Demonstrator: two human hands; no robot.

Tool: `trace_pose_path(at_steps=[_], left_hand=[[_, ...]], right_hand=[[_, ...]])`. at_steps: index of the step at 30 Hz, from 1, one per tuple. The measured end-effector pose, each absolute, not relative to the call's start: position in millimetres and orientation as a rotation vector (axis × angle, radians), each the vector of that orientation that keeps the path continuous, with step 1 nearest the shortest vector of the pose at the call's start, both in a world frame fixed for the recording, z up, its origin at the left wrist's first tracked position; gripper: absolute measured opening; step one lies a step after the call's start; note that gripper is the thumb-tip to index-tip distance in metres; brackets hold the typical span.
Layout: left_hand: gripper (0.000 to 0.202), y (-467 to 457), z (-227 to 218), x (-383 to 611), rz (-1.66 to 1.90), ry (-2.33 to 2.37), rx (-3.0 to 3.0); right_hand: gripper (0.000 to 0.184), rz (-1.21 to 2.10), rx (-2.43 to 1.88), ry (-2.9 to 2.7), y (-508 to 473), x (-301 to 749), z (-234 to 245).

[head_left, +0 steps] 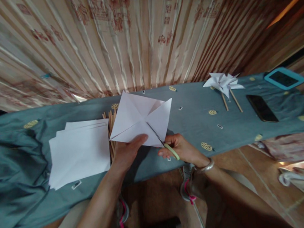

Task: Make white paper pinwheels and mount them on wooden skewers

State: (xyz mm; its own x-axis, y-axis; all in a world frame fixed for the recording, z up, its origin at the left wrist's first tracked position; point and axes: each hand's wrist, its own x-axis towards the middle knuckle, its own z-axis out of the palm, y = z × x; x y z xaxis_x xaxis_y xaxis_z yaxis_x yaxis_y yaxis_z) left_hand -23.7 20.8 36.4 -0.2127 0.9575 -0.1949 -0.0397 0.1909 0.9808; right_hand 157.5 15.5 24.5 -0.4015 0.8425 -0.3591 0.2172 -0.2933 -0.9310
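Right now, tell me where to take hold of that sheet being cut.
Probably pinch the sheet at its free far corner, from the curtain side: the left hand grips the near edge, and the right hand's scissors cut in from the near corner.

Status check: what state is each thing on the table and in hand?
paper square: creased, lifted off the table, pinched by left hand
scissors: gripped by right hand, blades against the paper square
paper stack: flat, loosely fanned
pinwheels: folded, on sticks, lying down
phone: screen dark
tablet: screen dark

Home craft corner, patterned curtain (pixel 123 38), cloth-draped table (pixel 194 102), tiled floor (pixel 266 189), paper stack (pixel 79 153)
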Motion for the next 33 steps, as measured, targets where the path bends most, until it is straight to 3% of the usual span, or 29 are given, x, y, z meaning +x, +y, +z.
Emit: trace_pose_path(at_steps=[12, 26, 33], left_hand=[[0.044, 22.5, 29.6, -23.7, 1.273, 1.385, 0.954], [0.03, 20.5, 28.8, -26.4, 1.198, 1.43, 1.014], [0.042, 20.5, 31.1, -24.9, 1.213, 1.428, 0.981]], right_hand=[[0.048, 1.791, -1.31, -1.428, 14.8, 157.9, 19.7], [0.049, 1.803, -1.329, -1.364, 15.4, 154.8, 23.5], [0.049, 1.786, -1.321, -1.391, 15.9, 153.8, 25.5]])
